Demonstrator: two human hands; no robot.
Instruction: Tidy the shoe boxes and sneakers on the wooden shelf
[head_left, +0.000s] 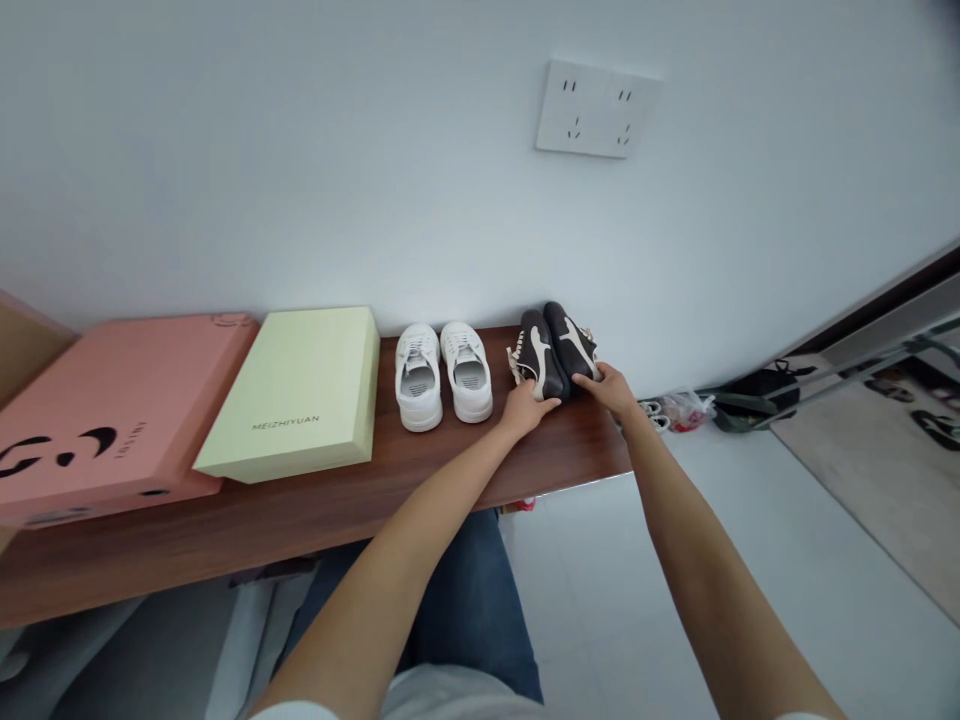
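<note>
Shelf [420,462] cropped; left hand [527,408], right hand [613,390] partly hide dark shoes [551,356].

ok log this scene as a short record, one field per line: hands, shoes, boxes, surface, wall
left hand: grips near end of left dark shoe
right hand: grips near end of right dark shoe
white shoes: side by side, toes toward wall, between pale green box and dark shoes
pale green box: lettered MEIZHIYUAN, right of pink box
pink box: black markings
surface: brown wooden bench
wall: white, with socket plate
</note>
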